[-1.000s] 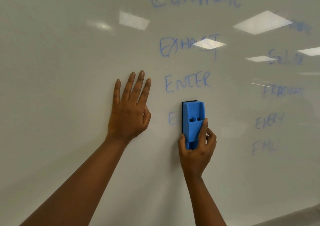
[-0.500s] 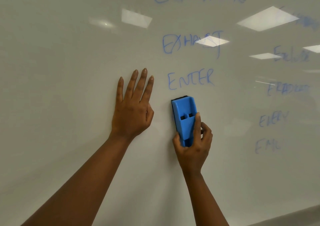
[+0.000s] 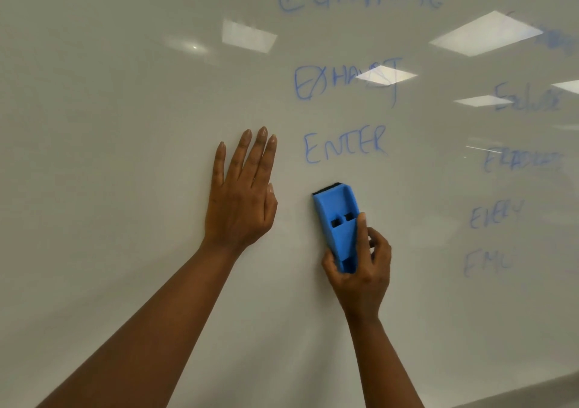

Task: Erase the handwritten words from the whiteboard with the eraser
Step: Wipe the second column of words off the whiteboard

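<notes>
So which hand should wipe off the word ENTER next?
The right hand: it already grips the blue eraser, sitting just below ENTER. The left hand lies flat on the whiteboard, holding nothing.

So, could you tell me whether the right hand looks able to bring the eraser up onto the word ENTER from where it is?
Probably yes: the right hand grips the eraser just below ENTER, with bare whiteboard between.
</notes>
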### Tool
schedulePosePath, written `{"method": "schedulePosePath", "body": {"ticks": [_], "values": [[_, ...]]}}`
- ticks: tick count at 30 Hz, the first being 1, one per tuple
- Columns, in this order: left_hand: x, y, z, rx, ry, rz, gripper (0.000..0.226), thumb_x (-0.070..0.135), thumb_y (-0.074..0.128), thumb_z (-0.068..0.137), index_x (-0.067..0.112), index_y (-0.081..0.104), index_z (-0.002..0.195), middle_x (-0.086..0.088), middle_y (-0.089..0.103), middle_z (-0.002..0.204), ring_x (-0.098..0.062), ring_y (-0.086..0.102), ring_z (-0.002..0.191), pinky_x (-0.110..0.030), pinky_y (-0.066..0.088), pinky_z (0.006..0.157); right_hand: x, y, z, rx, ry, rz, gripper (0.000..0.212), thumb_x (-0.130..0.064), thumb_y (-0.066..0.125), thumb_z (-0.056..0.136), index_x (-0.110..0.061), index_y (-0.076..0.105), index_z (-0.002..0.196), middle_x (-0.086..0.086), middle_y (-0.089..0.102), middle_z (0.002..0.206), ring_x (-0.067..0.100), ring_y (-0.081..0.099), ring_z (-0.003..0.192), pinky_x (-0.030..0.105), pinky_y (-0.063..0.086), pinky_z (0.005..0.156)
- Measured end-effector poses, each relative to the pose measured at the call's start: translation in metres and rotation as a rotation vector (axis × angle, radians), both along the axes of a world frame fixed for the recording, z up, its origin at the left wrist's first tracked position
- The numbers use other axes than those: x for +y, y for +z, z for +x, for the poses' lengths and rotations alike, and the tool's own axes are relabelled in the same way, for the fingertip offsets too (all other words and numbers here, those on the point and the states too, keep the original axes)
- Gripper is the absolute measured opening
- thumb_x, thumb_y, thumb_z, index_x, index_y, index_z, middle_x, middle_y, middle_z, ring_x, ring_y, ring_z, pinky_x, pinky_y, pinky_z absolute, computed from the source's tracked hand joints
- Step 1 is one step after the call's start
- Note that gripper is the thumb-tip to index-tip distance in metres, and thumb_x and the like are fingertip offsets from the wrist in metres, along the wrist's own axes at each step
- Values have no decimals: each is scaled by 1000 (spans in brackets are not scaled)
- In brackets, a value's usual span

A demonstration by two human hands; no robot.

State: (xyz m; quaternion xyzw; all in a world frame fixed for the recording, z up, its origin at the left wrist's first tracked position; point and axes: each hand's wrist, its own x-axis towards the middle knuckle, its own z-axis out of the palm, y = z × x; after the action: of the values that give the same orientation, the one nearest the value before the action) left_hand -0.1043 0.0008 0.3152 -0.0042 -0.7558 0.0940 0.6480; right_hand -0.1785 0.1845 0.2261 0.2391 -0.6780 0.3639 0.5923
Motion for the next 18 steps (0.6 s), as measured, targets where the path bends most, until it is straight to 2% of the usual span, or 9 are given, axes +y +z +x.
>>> {"method": "schedulePosePath", "body": {"ticks": [4,9,13,18], "values": [[2,3,2,17,-23,16,63,15,40,84,6,27,146,-12,31,151,-28,27,140,-50,17,114,5,8,-1,-75,46,-125,82,-17,78,67,-12,37,138,15,51,108,20,49,95,28,49,65],[6,22,6,50,-33,25,68,13,47,80,7,28,145,-14,37,147,-30,36,133,-47,21,111,0,26,10,-77,147,-275,77,-27,69,71,-14,34,139,11,49,111,18,50,98,29,50,68],[1,47,5,35,16,24,70,11,47,81,5,24,146,-15,27,152,-30,24,141,-49,13,115,-18,32,21,-23,135,-99,73,-35,63,72,-14,36,137,8,48,115,13,49,97,21,46,68],[-2,45,1,-24,78,-20,67,15,42,86,5,18,148,-15,20,154,-29,16,143,-50,6,116,-41,26,25,75,81,49,81,-27,72,64,-10,35,134,5,45,116,14,47,96,26,51,66]]}}
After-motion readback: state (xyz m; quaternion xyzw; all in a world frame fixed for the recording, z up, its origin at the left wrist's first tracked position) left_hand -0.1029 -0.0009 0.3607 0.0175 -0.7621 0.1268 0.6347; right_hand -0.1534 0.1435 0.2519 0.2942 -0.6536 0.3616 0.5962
